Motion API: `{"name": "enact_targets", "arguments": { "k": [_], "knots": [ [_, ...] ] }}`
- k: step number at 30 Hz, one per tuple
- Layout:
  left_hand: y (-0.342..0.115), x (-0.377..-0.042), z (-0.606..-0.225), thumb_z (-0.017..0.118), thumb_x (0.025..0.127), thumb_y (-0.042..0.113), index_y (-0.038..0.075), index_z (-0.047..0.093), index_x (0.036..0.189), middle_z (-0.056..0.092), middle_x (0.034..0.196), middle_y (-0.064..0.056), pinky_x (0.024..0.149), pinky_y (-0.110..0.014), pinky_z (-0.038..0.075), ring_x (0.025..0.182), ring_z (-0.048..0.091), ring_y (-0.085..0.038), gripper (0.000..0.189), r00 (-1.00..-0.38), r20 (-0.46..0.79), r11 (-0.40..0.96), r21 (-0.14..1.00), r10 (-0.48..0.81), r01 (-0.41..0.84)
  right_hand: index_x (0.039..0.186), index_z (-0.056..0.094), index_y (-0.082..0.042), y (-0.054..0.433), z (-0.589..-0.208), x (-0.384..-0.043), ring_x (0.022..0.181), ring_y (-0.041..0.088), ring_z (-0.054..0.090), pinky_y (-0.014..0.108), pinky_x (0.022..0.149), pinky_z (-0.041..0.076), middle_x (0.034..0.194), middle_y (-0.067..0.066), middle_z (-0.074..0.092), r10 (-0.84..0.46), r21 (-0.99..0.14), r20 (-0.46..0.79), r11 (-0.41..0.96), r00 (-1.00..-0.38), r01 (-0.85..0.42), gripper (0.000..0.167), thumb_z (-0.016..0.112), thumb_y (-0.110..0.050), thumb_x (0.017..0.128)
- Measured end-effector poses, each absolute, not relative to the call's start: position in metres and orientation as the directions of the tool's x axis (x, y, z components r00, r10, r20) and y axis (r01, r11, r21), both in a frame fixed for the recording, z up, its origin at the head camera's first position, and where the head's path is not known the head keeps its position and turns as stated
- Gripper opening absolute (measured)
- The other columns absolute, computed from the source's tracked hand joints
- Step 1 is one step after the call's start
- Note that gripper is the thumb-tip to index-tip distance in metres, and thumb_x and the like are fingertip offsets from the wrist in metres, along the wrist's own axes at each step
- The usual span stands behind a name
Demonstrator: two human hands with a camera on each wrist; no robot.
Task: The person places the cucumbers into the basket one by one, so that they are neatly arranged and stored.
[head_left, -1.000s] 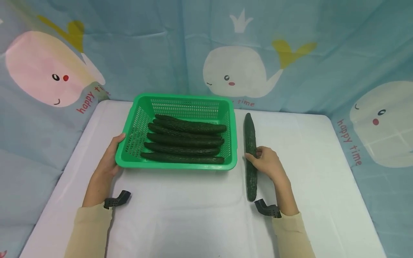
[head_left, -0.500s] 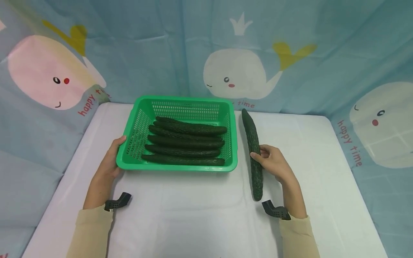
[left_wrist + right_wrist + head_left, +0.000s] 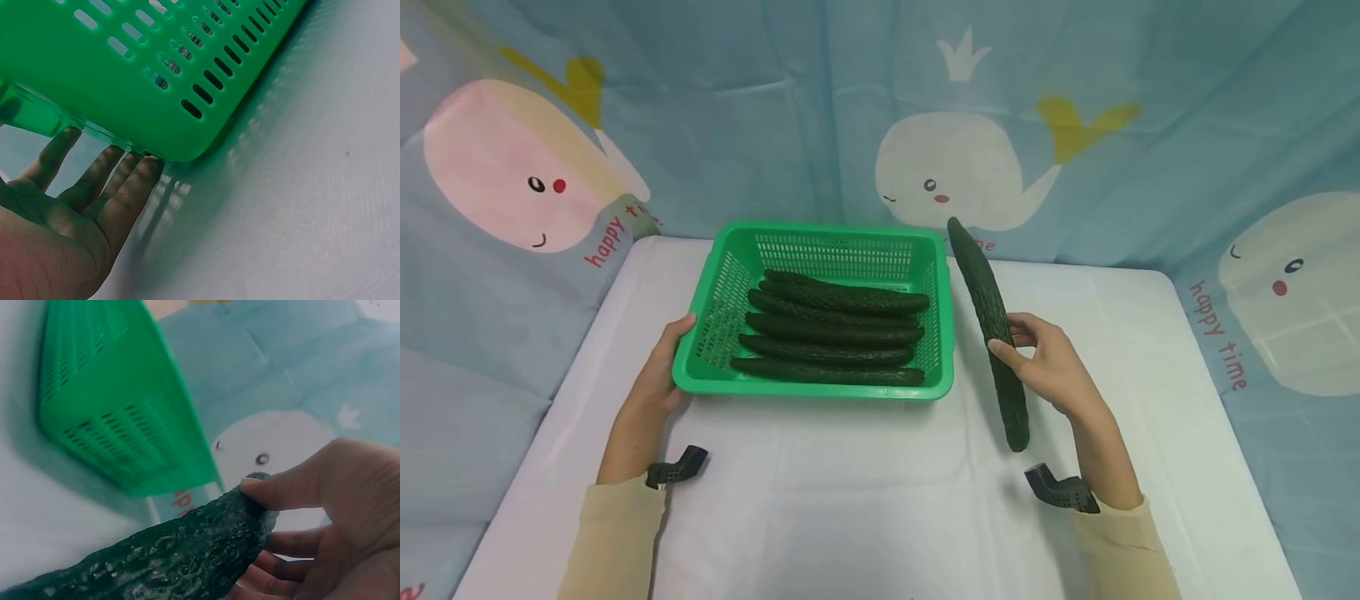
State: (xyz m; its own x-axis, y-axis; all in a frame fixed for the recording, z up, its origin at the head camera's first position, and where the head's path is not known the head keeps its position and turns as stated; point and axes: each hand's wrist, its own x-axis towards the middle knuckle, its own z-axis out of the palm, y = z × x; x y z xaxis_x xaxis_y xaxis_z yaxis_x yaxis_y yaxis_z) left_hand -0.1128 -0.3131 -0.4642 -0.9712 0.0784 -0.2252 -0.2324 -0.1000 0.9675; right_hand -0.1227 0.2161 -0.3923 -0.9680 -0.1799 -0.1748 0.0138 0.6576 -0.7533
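Note:
Between thumb and fingers, my right hand (image 3: 1048, 362) grips a dark green cucumber (image 3: 988, 304) near its middle. The cucumber is raised off the table and tilted, its far end higher in the head view and leaning left. My left hand (image 3: 651, 375) touches the left side of a green plastic basket (image 3: 812, 388). The left wrist view shows its fairly straight fingers (image 3: 128, 203) with their tips against the basket's outer wall. Inside the basket lie several cucumbers (image 3: 835, 331) side by side, lengthwise from left to right.
A white-covered table (image 3: 850, 500) carries the basket near its back edge. Blue curtains (image 3: 760, 125) with whale prints hang close behind the table and on both sides. Each wrist wears a dark camera mount (image 3: 1060, 490).
My right hand has lifted the cucumber off the table and moved right, the cucumber's far end swinging left. My left hand stays at the basket's side, and the basket has not moved.

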Motion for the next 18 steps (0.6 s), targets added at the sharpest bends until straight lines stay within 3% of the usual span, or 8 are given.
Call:
{"name": "enact_targets", "arguments": {
  "k": [11,15,18],
  "knots": [
    [-0.318,-0.112,-0.464,0.039,0.111,0.053,0.018,0.021,0.170,0.050,0.146,0.013,0.100,-0.012,0.055,0.129,0.056,0.001,0.071,-0.976,-0.211,-0.119,0.969,0.055,-0.216,0.148,0.058,-0.010,0.191,-0.356,-0.139,0.130,0.033,0.064,0.058,0.106,0.052,0.138,0.011,0.068,-0.269,-0.777,-0.113,0.623,-0.956,-0.083,0.051,0.070,-0.033,0.104],
    [-0.315,-0.114,-0.466,0.040,0.111,0.053,0.018,0.020,0.171,0.051,0.145,0.014,0.100,-0.011,0.055,0.128,0.057,0.003,0.072,-0.975,-0.214,-0.117,0.968,0.066,-0.220,0.148,0.058,-0.010,0.182,-0.344,-0.141,0.130,0.033,0.064,0.061,0.110,0.050,0.143,0.011,0.066,-0.296,-0.765,-0.101,0.634,-0.950,-0.117,0.051,0.071,-0.030,0.103],
    [-0.314,-0.114,-0.468,0.039,0.111,0.053,0.017,0.021,0.170,0.053,0.141,0.016,0.100,-0.011,0.055,0.127,0.058,0.004,0.072,-0.972,-0.221,-0.117,0.966,0.077,-0.229,0.150,0.057,-0.009,0.173,-0.339,-0.142,0.129,0.033,0.064,0.060,0.107,0.053,0.145,0.012,0.064,-0.308,-0.730,-0.094,0.667,-0.947,-0.145,0.053,0.071,-0.029,0.103]
  ]
}}
